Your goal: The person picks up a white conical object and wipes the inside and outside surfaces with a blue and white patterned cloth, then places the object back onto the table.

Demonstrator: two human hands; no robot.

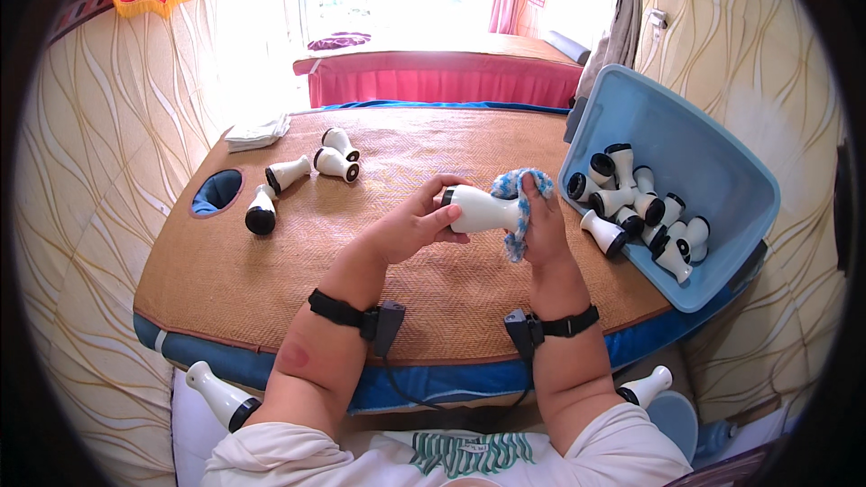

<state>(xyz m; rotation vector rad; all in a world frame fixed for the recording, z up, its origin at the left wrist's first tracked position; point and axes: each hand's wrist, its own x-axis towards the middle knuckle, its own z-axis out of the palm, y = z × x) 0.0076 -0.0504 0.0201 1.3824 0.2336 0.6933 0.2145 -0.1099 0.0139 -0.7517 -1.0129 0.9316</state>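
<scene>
My left hand (429, 216) grips a white vase-shaped ceramic cup (482, 210) by its wide, black-rimmed end. The cup lies sideways above the woven mat, its narrow end pointing right. My right hand (543, 223) holds a fluffy blue-and-white cloth (517, 188) against that narrow end, and the cloth hangs down below it. The fingers of the right hand are partly hidden behind the cloth. Matching cups lie to the left on the mat, among them a tilted cup (261, 210) and a cup on its side (288, 173). One more cup (604, 233) leans across the tub's near-left edge.
A light-blue plastic tub (734, 216) holding several cups rests tilted on the right of the massage bed (419, 311). A padded face hole (216, 192) and folded white cloths (258, 132) are at left. Two cups, one a left-side cup (220, 396), sit beside my elbows.
</scene>
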